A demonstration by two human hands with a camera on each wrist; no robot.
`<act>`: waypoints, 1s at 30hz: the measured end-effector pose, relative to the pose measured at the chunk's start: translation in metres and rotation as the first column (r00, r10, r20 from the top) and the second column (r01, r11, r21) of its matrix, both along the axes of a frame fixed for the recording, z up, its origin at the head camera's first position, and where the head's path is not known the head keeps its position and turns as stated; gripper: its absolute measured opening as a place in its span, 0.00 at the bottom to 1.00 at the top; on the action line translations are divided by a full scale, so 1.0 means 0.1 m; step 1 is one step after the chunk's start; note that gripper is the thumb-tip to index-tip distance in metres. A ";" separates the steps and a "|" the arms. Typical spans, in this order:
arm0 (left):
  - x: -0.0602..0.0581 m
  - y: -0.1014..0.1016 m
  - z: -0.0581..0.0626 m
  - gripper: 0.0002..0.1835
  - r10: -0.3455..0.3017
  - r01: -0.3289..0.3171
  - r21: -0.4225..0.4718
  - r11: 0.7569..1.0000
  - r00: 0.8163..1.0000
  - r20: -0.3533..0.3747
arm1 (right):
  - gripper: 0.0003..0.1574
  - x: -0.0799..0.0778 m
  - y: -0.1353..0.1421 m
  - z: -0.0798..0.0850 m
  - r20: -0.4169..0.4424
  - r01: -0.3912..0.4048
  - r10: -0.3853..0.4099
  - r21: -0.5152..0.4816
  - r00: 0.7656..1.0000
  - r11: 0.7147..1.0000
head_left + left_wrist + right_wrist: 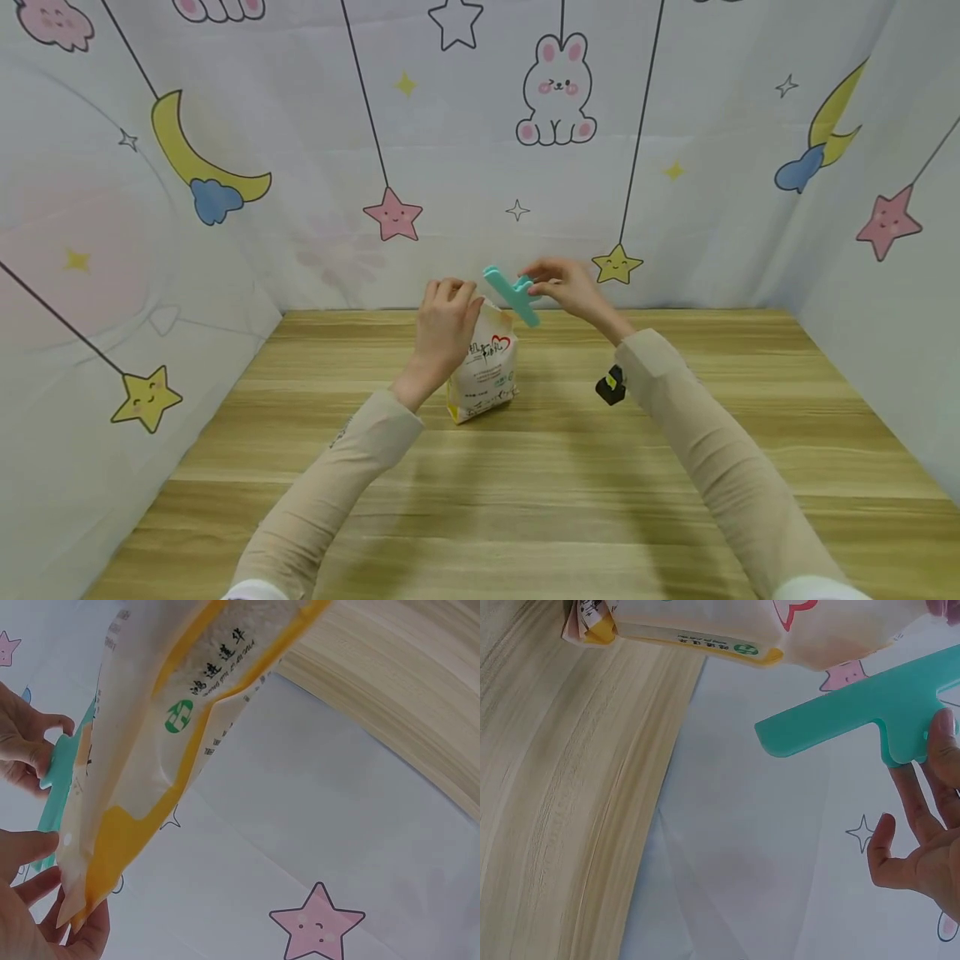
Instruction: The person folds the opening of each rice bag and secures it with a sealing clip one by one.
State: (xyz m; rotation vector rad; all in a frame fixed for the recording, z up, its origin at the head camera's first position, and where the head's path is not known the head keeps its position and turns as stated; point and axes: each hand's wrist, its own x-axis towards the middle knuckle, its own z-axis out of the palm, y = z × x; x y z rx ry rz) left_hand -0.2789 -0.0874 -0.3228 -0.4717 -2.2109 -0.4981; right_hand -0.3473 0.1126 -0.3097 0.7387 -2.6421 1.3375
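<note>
A white and yellow printed bag (491,375) stands upright on the table, with a clear strip on its side showing pale grains in the left wrist view. My left hand (445,329) pinches the bag's top corner between thumb and fingers. In my right hand (567,287) is a turquoise bag clip (512,297), gripped by its handles between thumb and fingers. The clip's long bar slants beside the top of the bag; in the right wrist view a gap shows between the bar (825,716) and the bag (705,626).
A small black object with a yellow-green mark (611,387) lies on the wooden table (510,508), near the right sleeve. White curtains printed with stars, moons and rabbits (465,150) enclose the table at the back and sides.
</note>
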 end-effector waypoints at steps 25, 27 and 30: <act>-0.01 0.00 -0.01 0.09 0.001 -0.001 0.000 1.000 0.999 -0.047 | 0.12 -0.12 -0.07 -0.06 0.081 -0.092 0.102 -0.111 0.991 0.989; -0.01 -0.01 -0.01 0.10 0.002 -0.002 0.000 1.000 0.999 -0.046 | 0.11 -0.13 -0.07 -0.07 0.082 -0.092 0.102 -0.115 0.991 0.989; -0.01 -0.01 -0.01 0.10 0.002 -0.002 -0.001 1.000 0.999 -0.043 | 0.11 -0.12 -0.08 -0.07 0.079 -0.102 0.111 -0.111 0.991 0.989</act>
